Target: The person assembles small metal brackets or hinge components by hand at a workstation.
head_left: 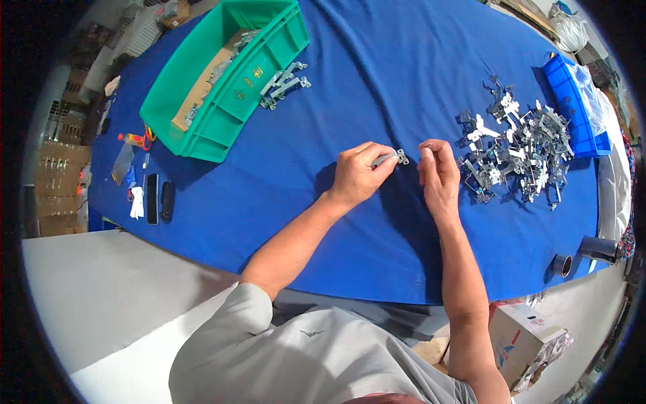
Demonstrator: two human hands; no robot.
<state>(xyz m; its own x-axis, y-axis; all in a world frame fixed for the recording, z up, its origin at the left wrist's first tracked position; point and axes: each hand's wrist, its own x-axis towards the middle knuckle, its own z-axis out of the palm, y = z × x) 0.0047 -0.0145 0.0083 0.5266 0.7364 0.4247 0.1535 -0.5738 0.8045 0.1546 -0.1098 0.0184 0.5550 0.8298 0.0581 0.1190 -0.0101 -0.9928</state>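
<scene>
Between the thumb and fingers of my left hand is a small silvery metal hinge, its end with holes sticking out to the right. My fingers cover the rest of it. A short gap to the right, my right hand is raised over the cloth with thumb and fingertips drawn together. Whatever it pinches is too small to make out. Right of that hand lies a heap of loose metal hinge parts. Several similar hinges lie in a small group beside the green bin.
A green plastic bin with metal parts and cardboard inside stands at the far left. At the far right is a blue bin with clear plastic. A black phone, orange-handled tool and dark cylinder lie on the blue cloth.
</scene>
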